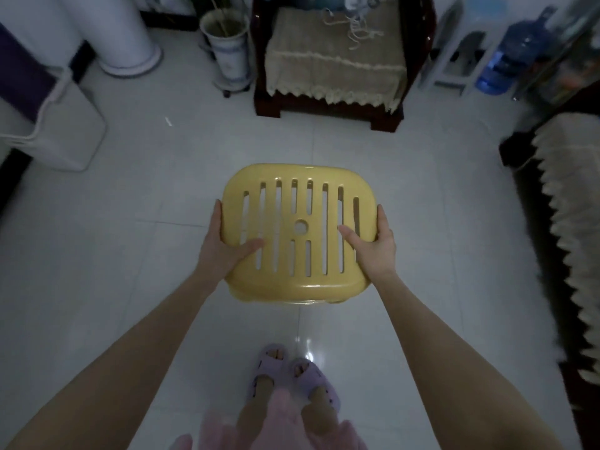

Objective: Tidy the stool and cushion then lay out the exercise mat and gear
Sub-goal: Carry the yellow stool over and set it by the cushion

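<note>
While both bare forearms are reaching forward and angling slightly inward, the hands are gripping a yellow plastic stool [301, 206] between them, one on each side edge of the seat.

Left hand [224, 245] is clamping the left edge. Its thumb [250, 246] is lying flat across the slatted top and pointing inward, and its fingers are wrapping over the rim, out of sight beneath. Right hand [373, 248] is mirroring this on the right edge, with its thumb [349, 233] on top and its fingers curling round the side. Both wrists are running nearly straight with the forearms.

The seat is facing up toward the camera. Its slots are running away from the body, and a round hole is sitting midway between the two thumbs. The legs are mostly hiding under the seat, so contact with the white tiled floor [130, 254] cannot be told.

- Beyond the hands, a dark wooden armchair [334, 63] is wearing a beige lace-edged cover.
- Beyond and left of the left hand, a white plant pot [227, 43] is standing.
- Far beyond the right hand, a blue water jug [513, 50] is sitting; any print on it is too blurred to read.
- Nearer the body than the hands, lilac slippers [292, 375] are standing on the floor.
</note>
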